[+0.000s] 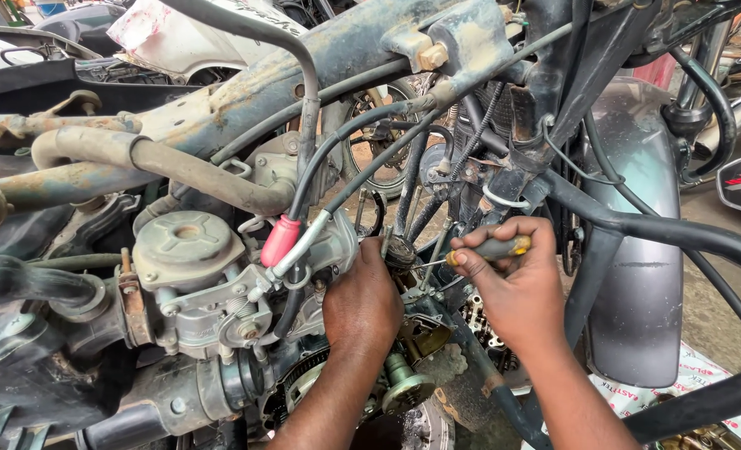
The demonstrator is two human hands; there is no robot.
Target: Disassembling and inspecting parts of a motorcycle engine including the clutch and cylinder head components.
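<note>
Screwdriver pinched in right hand, tip poked into engine to turn something small. Left hand curled against carburetor, steadying; fingers hidden.

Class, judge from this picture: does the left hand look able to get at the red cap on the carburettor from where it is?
Probably yes. The left hand rests beside the carburettor, and the red cap sits just up-left of it, with only thin cables alongside.

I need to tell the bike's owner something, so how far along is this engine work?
Done: the frame is stripped bare and the carburettor exposed. In hand: the right hand works a screwdriver into the engine top, with the left hand steadying the part. Left: hoses hang loose, and no covers are refitted.
</note>
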